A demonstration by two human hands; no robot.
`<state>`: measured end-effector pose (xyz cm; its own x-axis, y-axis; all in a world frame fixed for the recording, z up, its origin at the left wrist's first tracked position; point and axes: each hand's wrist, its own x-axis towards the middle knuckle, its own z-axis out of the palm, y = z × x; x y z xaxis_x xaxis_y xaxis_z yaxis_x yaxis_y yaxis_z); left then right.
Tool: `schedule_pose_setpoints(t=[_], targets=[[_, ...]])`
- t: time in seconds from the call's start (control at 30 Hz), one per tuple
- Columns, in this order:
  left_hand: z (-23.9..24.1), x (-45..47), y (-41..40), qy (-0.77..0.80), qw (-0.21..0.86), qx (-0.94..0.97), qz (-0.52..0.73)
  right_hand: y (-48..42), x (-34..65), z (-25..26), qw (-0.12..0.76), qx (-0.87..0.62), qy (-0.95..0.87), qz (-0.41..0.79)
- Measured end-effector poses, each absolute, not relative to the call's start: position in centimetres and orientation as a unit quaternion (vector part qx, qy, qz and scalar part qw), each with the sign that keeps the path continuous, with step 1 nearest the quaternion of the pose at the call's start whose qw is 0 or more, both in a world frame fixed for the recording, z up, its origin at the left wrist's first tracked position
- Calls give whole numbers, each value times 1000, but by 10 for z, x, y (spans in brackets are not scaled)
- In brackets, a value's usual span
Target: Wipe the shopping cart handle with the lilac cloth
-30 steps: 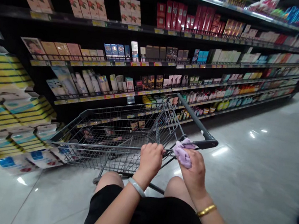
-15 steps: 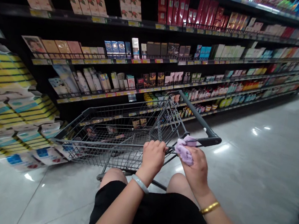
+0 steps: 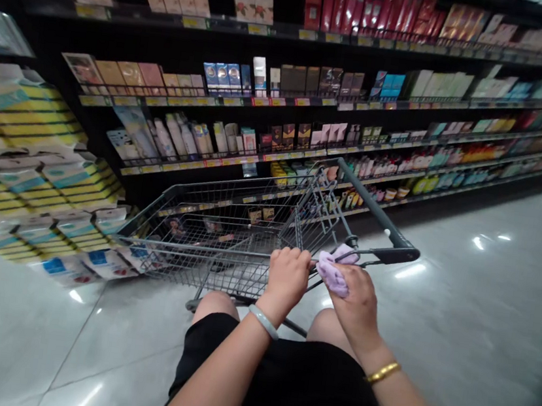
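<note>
A grey wire shopping cart (image 3: 225,250) stands sideways in front of me, its handle bar (image 3: 374,206) to the right. My left hand (image 3: 287,276) is closed over the cart's near top rim, fingers wrapped round the bar. Beside it, my right hand (image 3: 355,299) grips a crumpled lilac cloth (image 3: 334,273). The cloth is pressed round the metal frame close to the near end of the handle. My right fingertips are mostly hidden behind the cloth and hand.
Beyond the cart run store shelves (image 3: 204,102) with boxes and bottles. At left, yellow-striped packages (image 3: 21,179) are stacked up from the floor. Grey shiny floor (image 3: 474,320) stretches to the right. My knees (image 3: 218,303) are close to the cart's near side.
The view has shifted, so the cart and shelves sit slightly further right and higher. My left hand keeps its grip on the rim; the right still holds the cloth against the frame.
</note>
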<state>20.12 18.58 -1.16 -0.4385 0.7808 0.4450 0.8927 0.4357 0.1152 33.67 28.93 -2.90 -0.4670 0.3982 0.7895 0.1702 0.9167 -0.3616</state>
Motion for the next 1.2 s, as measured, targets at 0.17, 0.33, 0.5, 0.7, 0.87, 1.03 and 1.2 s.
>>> schedule_pose_setpoints(t=[0.17,0.33,0.5,0.7,0.87,1.03,1.2], targets=[[-14,202,185,-832,161,-504,-167,289,341,-25,519,-169,-831,108],[-16,202,184,-837,151,-500,-164,293,337,-30,533,-163,-826,88],[-14,203,184,-838,142,-502,-163,288,336,-49,498,-169,-845,98],[-14,203,185,-842,136,-495,-166,291,341,-28,540,-168,-818,111],[-14,203,184,-836,141,-501,-174,288,337,-62,479,-175,-857,74],[-15,203,183,-838,139,-499,-173,285,338,-70,481,-164,-855,105],[-16,204,184,-842,134,-496,-165,288,338,-70,496,-172,-845,107]])
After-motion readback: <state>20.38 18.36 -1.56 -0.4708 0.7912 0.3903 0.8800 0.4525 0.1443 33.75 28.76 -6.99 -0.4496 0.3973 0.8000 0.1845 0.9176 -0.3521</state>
